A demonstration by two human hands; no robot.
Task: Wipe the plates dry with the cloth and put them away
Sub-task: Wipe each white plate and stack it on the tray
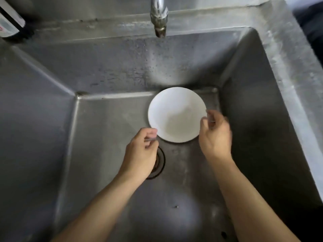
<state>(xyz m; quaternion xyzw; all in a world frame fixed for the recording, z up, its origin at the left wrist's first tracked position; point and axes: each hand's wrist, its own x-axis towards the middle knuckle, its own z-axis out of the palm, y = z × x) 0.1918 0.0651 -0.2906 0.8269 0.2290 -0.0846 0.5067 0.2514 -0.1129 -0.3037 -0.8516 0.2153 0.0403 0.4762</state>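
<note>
A container at the far left carries a label too blurred to read. The steel sink has a drain in its floor and a tap above. The left hand, fingers curled, touches the white plate's near-left rim. The right hand pinches its right rim. The plate sits far right in the sink.
</note>
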